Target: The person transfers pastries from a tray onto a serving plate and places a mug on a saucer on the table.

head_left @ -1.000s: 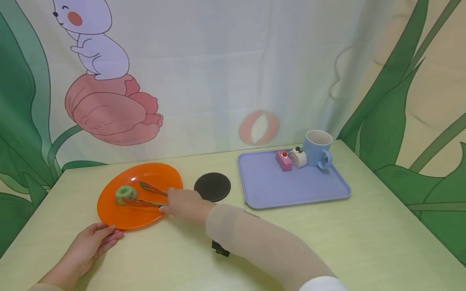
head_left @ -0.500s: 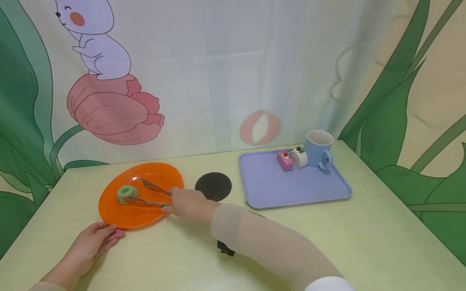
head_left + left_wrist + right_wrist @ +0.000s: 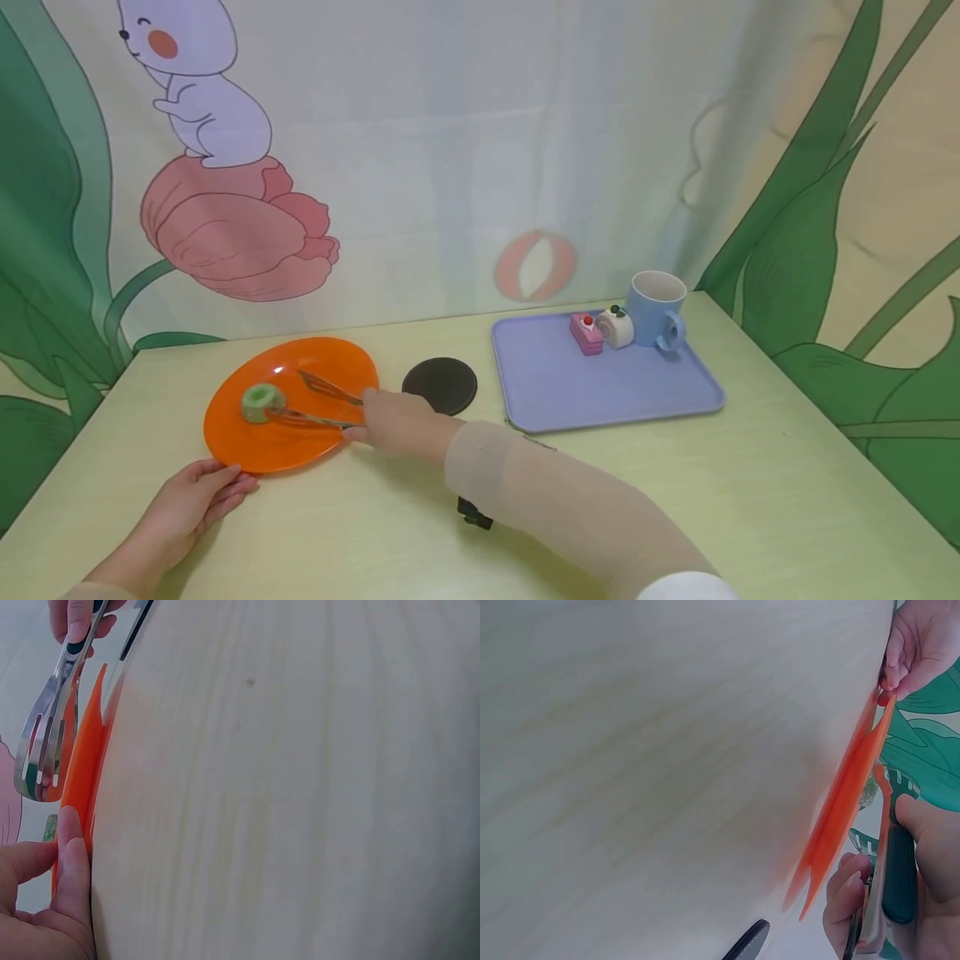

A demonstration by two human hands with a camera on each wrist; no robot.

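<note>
In the head view, my left hand (image 3: 187, 507) pinches the near-left rim of an orange plate (image 3: 266, 454). The left wrist view shows the thumb above the rim and fingers below. A small green ring-shaped cake (image 3: 260, 408) sits on the plate's left part. My right hand (image 3: 401, 423) holds metal serving tongs (image 3: 311, 418) over the plate. Their slotted ends are spread apart, with nothing between them; one end is close to the cake's right side. Seen from the right wrist, the thumb and fingers curl round the dark handles (image 3: 900, 877) of the tongs.
A black round coaster (image 3: 441, 385) lies right of the plate, partly behind my right hand. Further right, a lilac tray (image 3: 585, 396) bears a pink cake slice (image 3: 586, 335), a white roll cake (image 3: 617, 328) and a blue mug (image 3: 651, 310). A printed curtain (image 3: 420, 192) hangs behind the table.
My right hand and the tongs have shifted slightly to the right, so the tongs' ends lie a little further from the green cake's middle. My left hand stays on the rim.
</note>
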